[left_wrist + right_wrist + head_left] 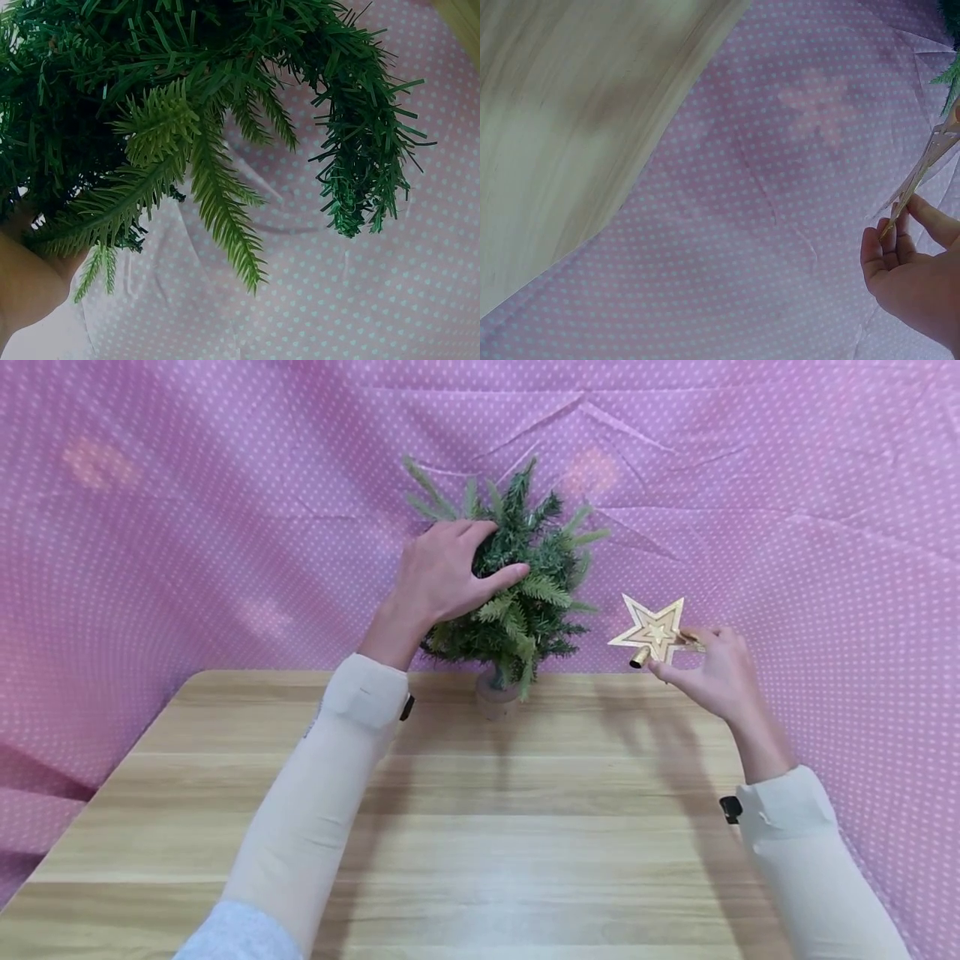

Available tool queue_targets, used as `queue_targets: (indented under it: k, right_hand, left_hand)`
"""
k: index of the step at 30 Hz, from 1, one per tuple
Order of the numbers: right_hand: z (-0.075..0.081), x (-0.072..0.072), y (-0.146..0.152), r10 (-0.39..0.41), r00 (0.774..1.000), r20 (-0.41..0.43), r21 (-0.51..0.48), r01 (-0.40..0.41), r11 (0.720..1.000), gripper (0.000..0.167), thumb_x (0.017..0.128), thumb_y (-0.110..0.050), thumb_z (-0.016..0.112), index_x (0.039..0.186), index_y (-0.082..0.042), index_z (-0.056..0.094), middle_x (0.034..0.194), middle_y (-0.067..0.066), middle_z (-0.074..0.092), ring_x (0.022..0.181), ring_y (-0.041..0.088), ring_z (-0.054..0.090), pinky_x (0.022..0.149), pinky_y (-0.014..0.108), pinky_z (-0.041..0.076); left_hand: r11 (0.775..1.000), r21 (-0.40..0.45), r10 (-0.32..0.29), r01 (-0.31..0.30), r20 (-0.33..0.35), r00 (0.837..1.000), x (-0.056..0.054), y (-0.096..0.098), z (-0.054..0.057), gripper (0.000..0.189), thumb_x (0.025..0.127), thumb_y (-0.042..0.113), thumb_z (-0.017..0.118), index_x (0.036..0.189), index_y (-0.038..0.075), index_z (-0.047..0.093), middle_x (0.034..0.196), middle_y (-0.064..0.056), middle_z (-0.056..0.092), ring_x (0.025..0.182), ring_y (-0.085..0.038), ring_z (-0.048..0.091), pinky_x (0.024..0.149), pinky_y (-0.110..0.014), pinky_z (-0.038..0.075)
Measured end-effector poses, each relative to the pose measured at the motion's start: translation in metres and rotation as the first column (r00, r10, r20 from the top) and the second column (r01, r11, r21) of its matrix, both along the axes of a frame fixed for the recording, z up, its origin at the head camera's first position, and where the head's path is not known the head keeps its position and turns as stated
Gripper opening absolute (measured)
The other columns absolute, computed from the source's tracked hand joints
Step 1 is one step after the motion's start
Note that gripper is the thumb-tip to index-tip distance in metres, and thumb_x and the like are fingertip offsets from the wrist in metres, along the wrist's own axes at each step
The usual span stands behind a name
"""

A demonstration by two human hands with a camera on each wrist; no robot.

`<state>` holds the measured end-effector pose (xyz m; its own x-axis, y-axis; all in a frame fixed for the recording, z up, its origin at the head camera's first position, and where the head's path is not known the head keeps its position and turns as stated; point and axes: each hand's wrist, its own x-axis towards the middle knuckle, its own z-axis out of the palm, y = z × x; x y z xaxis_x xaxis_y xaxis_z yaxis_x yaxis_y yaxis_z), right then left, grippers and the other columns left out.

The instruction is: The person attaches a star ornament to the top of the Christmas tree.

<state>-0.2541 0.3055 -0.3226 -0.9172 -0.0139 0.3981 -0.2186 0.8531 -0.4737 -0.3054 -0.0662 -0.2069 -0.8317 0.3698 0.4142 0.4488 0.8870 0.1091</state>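
A small artificial Christmas tree (536, 581) stands upright at the far edge of the table, its green branches spread wide. My left hand (450, 568) grips it from the left near the upper part; the thumb lies across the front and the other fingers go into the foliage. Close up in the left wrist view are the tree's branches (225, 202), with part of the left hand (30, 281) at the side. To the right of the tree, my right hand (716, 672) pinches a gold star tree topper (651, 631) by one side, above the table. A short gold tube sticks out at the star's bottom.
The wooden table (480, 843) stretches toward me below both arms. Pink cloth (262, 485) with white dots hangs behind it and along both sides. The tree's pot (495, 697) rests near the table's back edge.
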Motion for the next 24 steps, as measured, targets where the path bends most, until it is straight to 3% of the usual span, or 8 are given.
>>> queue_targets:
  k: [24]
  right_hand:
    - [0.026, 0.002, -0.026, -0.027, 0.995, -0.1, -0.093, 0.017, 0.996, 0.074, 0.079, -0.037, 0.085, 0.131, 0.01, 0.059, 0.126, 0.031, 0.052, 0.118, 0.047, 0.041, 0.093, 0.058, 0.035]
  left_hand:
    - [1.0, 0.021, -0.018, 0.019, -0.004, 1.0, -0.001, 0.0, -0.003, 0.09, 0.09, 0.081, 0.041, 0.154, 0.018, 0.045, 0.154, -0.007, 0.047, 0.141, -0.032, 0.043, 0.111, -0.057, 0.038]
